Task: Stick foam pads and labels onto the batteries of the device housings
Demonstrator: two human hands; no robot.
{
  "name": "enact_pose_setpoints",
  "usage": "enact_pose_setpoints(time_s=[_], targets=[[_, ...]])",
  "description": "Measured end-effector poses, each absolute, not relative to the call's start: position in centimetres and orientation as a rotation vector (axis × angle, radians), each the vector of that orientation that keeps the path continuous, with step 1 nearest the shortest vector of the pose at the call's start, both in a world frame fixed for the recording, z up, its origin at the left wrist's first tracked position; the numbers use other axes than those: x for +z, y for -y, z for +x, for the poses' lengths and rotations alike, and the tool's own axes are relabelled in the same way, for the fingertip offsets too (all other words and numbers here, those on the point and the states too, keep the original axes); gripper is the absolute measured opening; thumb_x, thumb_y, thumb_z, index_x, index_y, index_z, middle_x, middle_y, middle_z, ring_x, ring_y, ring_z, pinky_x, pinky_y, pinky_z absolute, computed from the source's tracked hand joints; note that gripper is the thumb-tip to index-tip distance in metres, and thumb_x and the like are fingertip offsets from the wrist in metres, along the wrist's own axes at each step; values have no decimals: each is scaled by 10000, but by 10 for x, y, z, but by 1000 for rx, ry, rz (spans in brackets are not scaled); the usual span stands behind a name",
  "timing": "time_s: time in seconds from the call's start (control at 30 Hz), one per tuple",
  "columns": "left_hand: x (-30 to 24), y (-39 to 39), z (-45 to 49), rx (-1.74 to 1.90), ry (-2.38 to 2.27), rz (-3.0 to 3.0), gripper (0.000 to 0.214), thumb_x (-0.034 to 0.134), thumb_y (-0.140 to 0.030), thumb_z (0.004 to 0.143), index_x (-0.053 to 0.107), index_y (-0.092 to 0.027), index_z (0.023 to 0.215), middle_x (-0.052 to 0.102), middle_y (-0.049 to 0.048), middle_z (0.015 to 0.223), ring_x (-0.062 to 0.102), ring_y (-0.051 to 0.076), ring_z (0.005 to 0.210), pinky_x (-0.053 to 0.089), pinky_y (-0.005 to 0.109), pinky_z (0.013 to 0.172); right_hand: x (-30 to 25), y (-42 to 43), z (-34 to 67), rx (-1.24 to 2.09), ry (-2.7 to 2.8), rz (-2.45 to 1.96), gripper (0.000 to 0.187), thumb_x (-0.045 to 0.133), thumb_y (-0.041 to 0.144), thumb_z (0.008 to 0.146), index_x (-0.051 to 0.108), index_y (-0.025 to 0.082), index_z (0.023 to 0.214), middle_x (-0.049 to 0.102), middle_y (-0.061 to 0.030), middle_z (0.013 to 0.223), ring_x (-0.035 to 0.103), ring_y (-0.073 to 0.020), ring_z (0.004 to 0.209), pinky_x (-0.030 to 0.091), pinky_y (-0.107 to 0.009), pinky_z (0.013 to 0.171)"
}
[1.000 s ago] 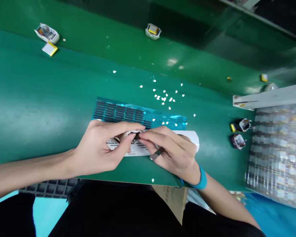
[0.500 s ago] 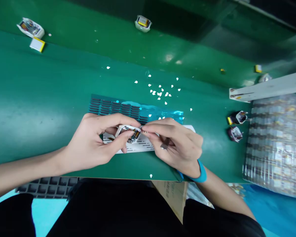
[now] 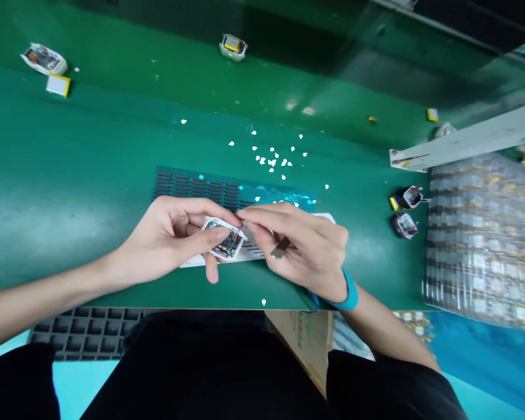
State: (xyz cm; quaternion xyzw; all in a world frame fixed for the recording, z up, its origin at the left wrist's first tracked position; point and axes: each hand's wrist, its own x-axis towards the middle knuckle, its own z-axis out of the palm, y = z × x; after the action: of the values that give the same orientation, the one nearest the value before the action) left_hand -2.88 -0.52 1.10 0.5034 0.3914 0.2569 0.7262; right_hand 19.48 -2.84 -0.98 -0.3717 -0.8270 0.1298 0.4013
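My left hand (image 3: 175, 239) is closed around a small white device housing (image 3: 224, 238) with its inside facing up. A green circuit board and thin wires show in it, and my left thumb lies across the board. At the housing's right upper corner my right hand (image 3: 304, 242) is closed, thumb and forefinger pinched together. What sits between these fingertips is too small to make out. A flat brownish-grey metal piece (image 3: 280, 248) sticks out from under the right hand's curled fingers; its kind is unclear. Beneath both hands lies a white printed sheet (image 3: 252, 251).
A blue film (image 3: 188, 185) with rows of dark strips lies behind my hands, with several white dots (image 3: 272, 160) beyond. Opened housings (image 3: 44, 59) and a battery (image 3: 58, 84) are at the far left. To the right stand a white bar (image 3: 459, 143) and stacked clear trays (image 3: 485, 245).
The housing has tipped so that more of its circuit board faces me. Both hands stay on it, the right still pinching at its corner. The whole view has shifted slightly.
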Motion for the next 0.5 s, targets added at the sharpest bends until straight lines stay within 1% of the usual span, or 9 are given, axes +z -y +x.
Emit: enact_pose_setpoints(time_s=[0.1, 0.2, 0.33, 0.43, 0.5], targets=[[10, 6, -29, 598, -877, 1109, 63, 759, -284, 908, 761, -232, 944, 725, -38, 600, 697, 166, 423, 508, 228, 407, -7, 26, 192, 419, 2021, -936, 271, 707, 124, 960, 718, 249, 1200, 818, -11, 1046, 785, -129, 882, 672, -218, 748], [9, 6, -29, 620, -890, 1128, 48, 737, -255, 907, 757, -229, 942, 712, -40, 574, 695, 168, 419, 485, 225, 402, -7, 25, 190, 393, 2016, -934, 243, 718, 122, 956, 719, 241, 1168, 820, -5, 1008, 776, -117, 822, 663, -212, 707], [9, 6, -29, 616, -903, 1172, 52, 721, -248, 912, 760, -229, 942, 708, -34, 550, 696, 177, 421, 480, 230, 396, -10, 26, 190, 350, 2054, -925, 223, 694, 70, 955, 715, 204, 1132, 817, -10, 995, 775, -108, 835, 650, -198, 718], [8, 8, -29, 622, -916, 1213, 57, 716, -248, 923, 762, -228, 951, 709, -30, 547, 709, 181, 444, 498, 231, 401, -12, 29, 191, 272, 2100, -945, 236, 670, 84, 969, 712, 206, 1167, 815, -26, 1029, 779, -124, 850, 642, -216, 683], [8, 9, -29, 626, -920, 1232, 57, 717, -244, 920, 761, -225, 951, 718, -31, 568, 721, 178, 463, 538, 233, 433, -13, 31, 193, 233, 2129, -958, 290, 640, 67, 966, 703, 217, 1205, 815, -23, 1037, 780, -132, 840, 641, -232, 668]])
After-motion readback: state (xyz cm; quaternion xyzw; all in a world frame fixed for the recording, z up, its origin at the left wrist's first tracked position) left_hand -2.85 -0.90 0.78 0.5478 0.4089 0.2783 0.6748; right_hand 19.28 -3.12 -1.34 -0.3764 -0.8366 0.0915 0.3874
